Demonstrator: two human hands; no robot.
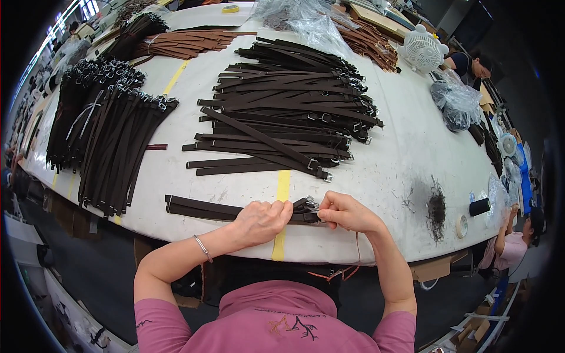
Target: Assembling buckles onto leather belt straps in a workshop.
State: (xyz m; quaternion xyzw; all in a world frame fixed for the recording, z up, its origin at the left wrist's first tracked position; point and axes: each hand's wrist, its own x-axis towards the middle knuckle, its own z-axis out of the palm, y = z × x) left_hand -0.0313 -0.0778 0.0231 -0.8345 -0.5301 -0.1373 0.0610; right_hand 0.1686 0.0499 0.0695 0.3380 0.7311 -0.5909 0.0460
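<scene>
Left hand: the left hand (265, 222) is closed, fingers curled round the bunch (203, 208) near its middle, a bit toward the buckle end.
Right hand: on the right hand (348, 212) we see thumb and fingertips pinched together at the buckles (305, 205); can't tell if they grip a buckle or something finer.
Bunch: dark straps, flat on the table (400, 147) by its near edge, directly at the hands. Long axis runs left-right, roughly along that edge; plain ends left, buckles right.
Key relation: buckles sit between the two hands, right hand nearer, just touching distance. Plain ends stick out well past the left hand.
Yellow strip: the strip (283, 183) runs away from us, passing under the bunch.
Pile: we have more dark straps in the pile (282, 109) beyond the bunch, apart from it, mostly buckles right.
Left side: tied straps (115, 141), buckles away from us.
Right side: dark fuzz (436, 210), tape roll (462, 226), black spool (479, 206).
Far: brown straps (188, 43), white fan (422, 50).
</scene>
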